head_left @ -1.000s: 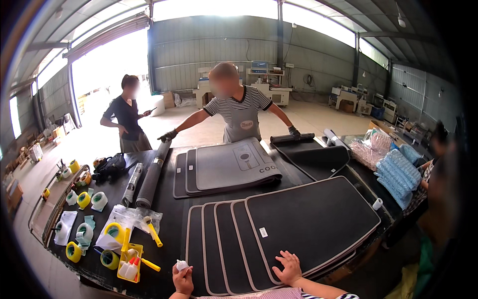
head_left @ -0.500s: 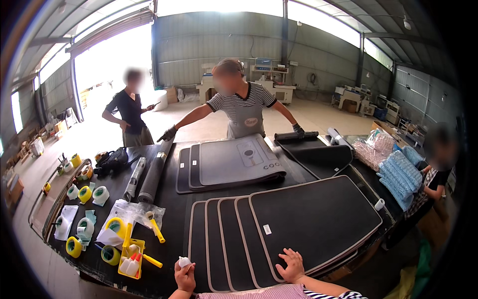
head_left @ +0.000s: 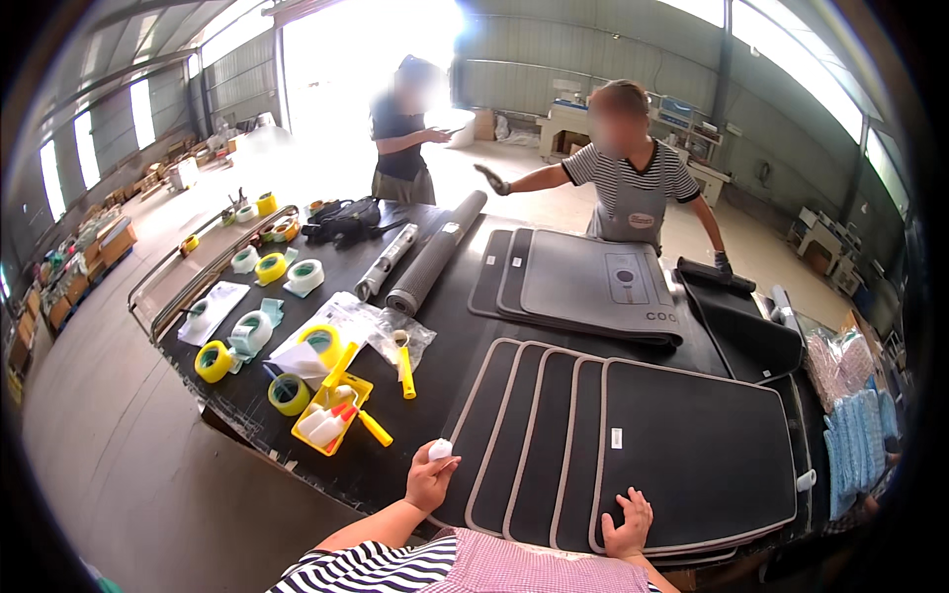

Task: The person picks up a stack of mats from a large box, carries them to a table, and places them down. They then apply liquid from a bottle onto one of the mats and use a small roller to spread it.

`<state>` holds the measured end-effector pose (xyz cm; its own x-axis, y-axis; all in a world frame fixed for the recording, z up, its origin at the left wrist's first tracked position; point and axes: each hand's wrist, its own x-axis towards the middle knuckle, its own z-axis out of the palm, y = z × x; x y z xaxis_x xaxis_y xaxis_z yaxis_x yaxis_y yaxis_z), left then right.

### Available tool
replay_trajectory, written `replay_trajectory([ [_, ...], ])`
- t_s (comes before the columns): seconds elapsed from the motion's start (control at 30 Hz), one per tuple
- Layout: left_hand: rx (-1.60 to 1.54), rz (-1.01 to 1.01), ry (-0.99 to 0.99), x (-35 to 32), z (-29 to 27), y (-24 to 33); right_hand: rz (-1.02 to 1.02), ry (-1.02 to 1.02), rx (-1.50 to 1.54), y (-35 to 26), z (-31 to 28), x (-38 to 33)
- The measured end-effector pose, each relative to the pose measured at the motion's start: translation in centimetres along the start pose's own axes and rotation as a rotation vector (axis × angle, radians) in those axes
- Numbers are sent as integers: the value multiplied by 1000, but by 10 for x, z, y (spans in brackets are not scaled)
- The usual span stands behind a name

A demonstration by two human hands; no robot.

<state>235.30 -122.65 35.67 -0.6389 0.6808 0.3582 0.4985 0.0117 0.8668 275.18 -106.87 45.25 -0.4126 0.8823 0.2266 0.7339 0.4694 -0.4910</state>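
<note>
Black mats (head_left: 707,435) are lying under the spread right hand (head_left: 627,526); beside them, the left hand (head_left: 429,479) is pinching a white thing (head_left: 440,450).

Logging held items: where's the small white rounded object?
In the head view, the small white rounded object is in the person's left hand, by the left edge of the fanned black grey-edged mats and right of the yellow rectangular plastic tray.
</note>
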Motion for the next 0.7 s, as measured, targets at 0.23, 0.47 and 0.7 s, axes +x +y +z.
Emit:
replay_trajectory([
  [0.23,385,261,-3,5,4,1,-8,12,-16,7,1,0],
  [0.47,150,33,-31,3,8,-13,1,8,-7,4,-2,0],
  [0.7,292,271,-8,11,-7,32,-17,34,-4,6,-1,-1],
])
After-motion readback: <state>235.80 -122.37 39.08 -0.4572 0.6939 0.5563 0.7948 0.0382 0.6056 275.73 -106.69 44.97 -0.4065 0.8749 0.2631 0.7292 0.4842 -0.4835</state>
